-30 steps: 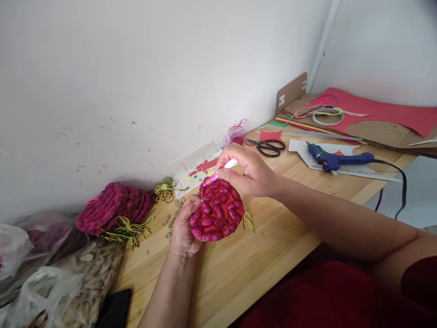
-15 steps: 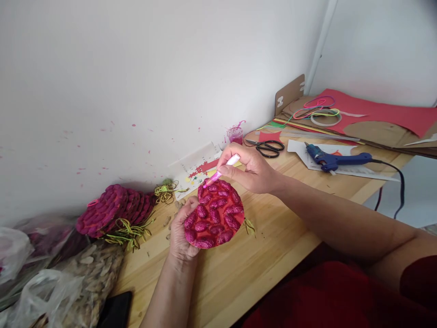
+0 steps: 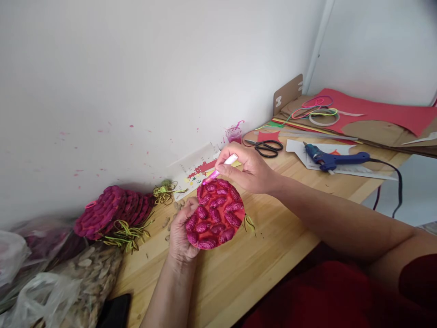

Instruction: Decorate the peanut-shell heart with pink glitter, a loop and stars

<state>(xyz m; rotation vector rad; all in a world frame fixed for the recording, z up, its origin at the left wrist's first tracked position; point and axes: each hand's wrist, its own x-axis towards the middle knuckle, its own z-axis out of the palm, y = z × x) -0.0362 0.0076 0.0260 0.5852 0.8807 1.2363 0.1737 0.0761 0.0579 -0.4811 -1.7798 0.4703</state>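
My left hand [image 3: 184, 230] grips the left edge of a round red disc [image 3: 215, 214] covered with magenta-painted peanuts, tilted toward me above the table. In a pinch, my right hand [image 3: 249, 168] holds a paintbrush [image 3: 221, 168] with a white handle end and pink-stained lower part. Its tip is at the disc's upper left edge, where the bristles are hard to make out. Yellow-green and dark strings [image 3: 250, 223] show beyond the disc's right side. Several loose peanuts [image 3: 166, 222] lie on the table behind my left hand.
Against the wall leans a stack of magenta discs [image 3: 109, 209] with strings. Bags of peanuts [image 3: 92, 273] and a black phone [image 3: 114, 310] are at lower left. Beyond my right hand are a paint cup [image 3: 234, 135], scissors [image 3: 268, 148], a blue glue gun [image 3: 334, 159] and red card [image 3: 382, 109].
The brush tip has shifted very slightly up and left along the disc's upper left edge. Both hands keep their hold; the view has moved a little.
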